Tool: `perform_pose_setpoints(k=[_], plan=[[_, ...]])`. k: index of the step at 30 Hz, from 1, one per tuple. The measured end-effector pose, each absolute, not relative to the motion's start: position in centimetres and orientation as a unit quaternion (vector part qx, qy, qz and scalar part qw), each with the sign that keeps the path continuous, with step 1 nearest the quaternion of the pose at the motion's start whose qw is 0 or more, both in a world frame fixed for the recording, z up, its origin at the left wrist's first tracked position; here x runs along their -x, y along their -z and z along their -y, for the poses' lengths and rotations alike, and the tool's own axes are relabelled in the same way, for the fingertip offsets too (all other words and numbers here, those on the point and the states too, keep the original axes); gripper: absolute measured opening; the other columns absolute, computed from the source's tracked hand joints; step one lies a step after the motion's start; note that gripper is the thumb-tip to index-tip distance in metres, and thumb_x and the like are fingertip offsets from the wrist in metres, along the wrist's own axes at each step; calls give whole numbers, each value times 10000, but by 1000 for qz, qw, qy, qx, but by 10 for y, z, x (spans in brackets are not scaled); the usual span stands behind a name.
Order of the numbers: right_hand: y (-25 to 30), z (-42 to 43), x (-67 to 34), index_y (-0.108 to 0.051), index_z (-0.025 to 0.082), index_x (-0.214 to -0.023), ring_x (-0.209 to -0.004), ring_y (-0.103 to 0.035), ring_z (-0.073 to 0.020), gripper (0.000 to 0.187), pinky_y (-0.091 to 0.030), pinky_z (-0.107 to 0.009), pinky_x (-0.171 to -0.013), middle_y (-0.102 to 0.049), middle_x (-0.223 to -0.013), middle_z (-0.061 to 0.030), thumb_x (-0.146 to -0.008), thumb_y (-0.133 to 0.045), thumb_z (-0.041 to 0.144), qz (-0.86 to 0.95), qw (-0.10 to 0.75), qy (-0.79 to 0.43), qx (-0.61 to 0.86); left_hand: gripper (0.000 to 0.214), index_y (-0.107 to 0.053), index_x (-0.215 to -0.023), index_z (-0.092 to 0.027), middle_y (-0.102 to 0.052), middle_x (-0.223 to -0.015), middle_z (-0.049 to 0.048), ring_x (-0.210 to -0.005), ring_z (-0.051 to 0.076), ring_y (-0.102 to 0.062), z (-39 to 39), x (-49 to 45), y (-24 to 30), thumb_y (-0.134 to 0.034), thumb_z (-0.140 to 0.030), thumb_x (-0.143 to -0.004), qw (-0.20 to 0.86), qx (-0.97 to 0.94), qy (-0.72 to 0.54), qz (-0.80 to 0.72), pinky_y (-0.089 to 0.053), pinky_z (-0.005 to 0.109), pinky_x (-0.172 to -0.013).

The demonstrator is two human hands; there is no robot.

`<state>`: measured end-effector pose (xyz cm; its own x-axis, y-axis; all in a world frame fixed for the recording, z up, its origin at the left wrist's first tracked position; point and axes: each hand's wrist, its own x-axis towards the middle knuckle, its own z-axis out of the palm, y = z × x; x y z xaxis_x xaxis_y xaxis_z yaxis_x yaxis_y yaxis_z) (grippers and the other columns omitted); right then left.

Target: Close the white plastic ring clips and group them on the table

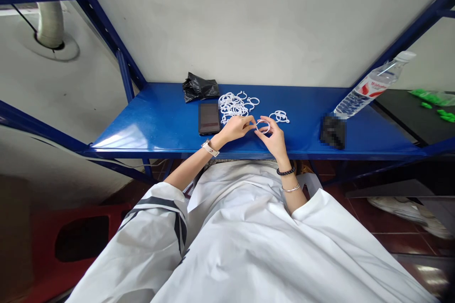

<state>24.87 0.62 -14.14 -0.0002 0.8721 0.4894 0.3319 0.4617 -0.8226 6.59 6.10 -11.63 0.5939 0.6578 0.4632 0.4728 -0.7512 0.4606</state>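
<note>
Over the front part of the blue table, my right hand holds a white plastic ring between thumb and fingers. My left hand pinches at the left side of this ring, and its fingertips nearly meet those of the right hand. Whether a small part sits in that pinch is too small to tell. Just behind my left hand lies a loose pile of similar white rings, some with small knobs. A smaller group of white rings lies behind and to the right of my right hand.
A dark phone-like device lies left of the pile, with a crumpled black plastic bag behind it. To the right stand a water bottle and a blurred dark object. Blue frame posts flank the blue table.
</note>
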Motion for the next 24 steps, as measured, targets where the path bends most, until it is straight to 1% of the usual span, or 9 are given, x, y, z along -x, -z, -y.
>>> perform_pose_setpoints(k=[3, 8, 16, 19, 24], plan=[[141, -5, -248, -605, 226, -1189, -778, -705, -186, 421, -570, -388, -886, -709, -1147, -78, -801, -726, 337, 654, 549, -244, 459, 214, -657, -969, -163, -459, -538, -50, -483, 108, -406, -62, -66, 118, -572, -359, -947, 150, -879, -325, -314, -286, 239, -551], [141, -6, -248, -572, 234, -1190, -770, -693, -174, 425, -574, -364, -847, -699, -1118, -66, -815, -716, 372, 653, 554, -239, 457, 258, -657, -1027, -164, -448, -543, -56, -482, 103, -406, -63, -65, 119, -569, -394, -950, 159, -879, -333, -302, -291, 233, -549], [141, -6, -248, -544, 231, -1218, -820, -687, -189, 444, -579, -360, -810, -694, -1105, -73, -820, -691, 359, 666, 537, -246, 456, 332, -655, -987, -170, -422, -517, -53, -479, 115, -402, -65, -65, 120, -499, -463, -987, 158, -878, -335, -303, -299, 239, -558], [141, -6, -248, -549, 232, -1220, -824, -682, -195, 445, -581, -367, -811, -696, -1103, -78, -821, -690, 367, 669, 533, -246, 457, 317, -644, -964, -171, -441, -515, -47, -478, 122, -408, -63, -65, 118, -489, -447, -988, 154, -878, -330, -310, -306, 243, -567], [141, -6, -248, -555, 235, -1241, -790, -672, -191, 453, -586, -372, -794, -707, -1089, -76, -835, -682, 392, 672, 521, -256, 460, 256, -625, -926, -178, -469, -517, -33, -479, 131, -419, -61, -64, 115, -467, -370, -986, 144, -886, -312, -312, -303, 248, -567]])
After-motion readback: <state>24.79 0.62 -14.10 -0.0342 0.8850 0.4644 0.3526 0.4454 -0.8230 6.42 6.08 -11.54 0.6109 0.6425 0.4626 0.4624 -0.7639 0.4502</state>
